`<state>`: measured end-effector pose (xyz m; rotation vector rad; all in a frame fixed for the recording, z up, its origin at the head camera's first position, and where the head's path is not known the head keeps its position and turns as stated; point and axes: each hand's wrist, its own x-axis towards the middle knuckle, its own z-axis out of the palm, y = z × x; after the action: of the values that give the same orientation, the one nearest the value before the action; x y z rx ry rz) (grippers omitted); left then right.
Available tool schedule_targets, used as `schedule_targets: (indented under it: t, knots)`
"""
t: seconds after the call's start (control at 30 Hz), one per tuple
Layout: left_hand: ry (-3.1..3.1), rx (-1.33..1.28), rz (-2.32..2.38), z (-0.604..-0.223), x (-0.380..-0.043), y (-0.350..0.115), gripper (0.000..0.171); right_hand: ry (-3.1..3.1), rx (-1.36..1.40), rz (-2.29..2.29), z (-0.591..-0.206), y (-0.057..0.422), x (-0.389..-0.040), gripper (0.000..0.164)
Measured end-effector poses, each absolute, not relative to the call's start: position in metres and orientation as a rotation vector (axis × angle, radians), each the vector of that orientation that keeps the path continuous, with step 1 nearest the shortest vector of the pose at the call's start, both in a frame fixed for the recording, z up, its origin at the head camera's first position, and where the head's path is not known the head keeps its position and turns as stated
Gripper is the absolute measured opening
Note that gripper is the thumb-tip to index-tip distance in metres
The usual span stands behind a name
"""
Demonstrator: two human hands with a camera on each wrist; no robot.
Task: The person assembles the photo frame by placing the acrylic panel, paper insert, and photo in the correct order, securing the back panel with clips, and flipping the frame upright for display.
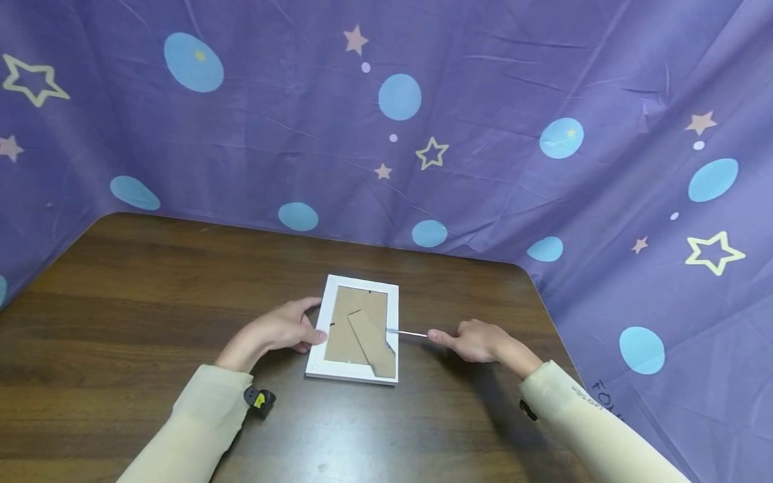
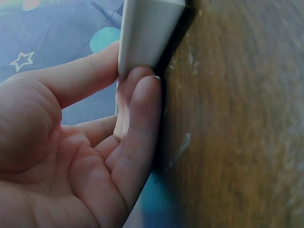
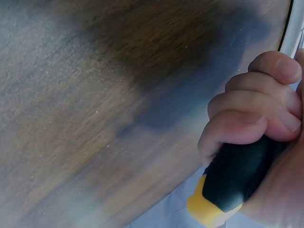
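A white picture frame (image 1: pixel 323 365) lies back side up on the table, its brown backing board (image 1: pixel 344 342) and angled easel stand (image 1: pixel 370 339) showing. My left hand (image 1: pixel 290 327) holds its left edge, thumb on the rim. In the left wrist view the fingers (image 2: pixel 142 104) curl against the frame's side (image 2: pixel 147 35). My right hand (image 1: pixel 483 341) grips a screwdriver (image 1: pixel 413 333), whose thin metal shaft points left and whose tip meets the inner right edge of the frame. Its black and yellow handle (image 3: pixel 237 175) shows in the right wrist view, wrapped by the fingers.
The brown wooden table (image 1: pixel 151 322) has rounded far corners. A purple cloth (image 1: pixel 483 181) printed with stars and blue ovals hangs along its far and side edges. Dark wrist devices (image 1: pixel 260 401) sit at both sleeves.
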<state>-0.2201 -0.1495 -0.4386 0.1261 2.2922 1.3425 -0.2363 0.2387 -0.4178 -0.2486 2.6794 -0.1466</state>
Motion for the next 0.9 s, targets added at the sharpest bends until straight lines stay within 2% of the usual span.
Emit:
schedule_targets:
  t: [0.47, 0.9]
  knots:
    - [2.307, 0.177, 1.361, -0.438, -0.220, -0.149, 0.088, 2.605, -0.252, -0.268, -0.420, 0.242, -0.237, 0.088]
    - [2.337, 0.202, 1.320, -0.437, -0.220, -0.150, 0.085, 2.667, -0.258, -0.006, -0.400, 0.229, -0.242, 0.085]
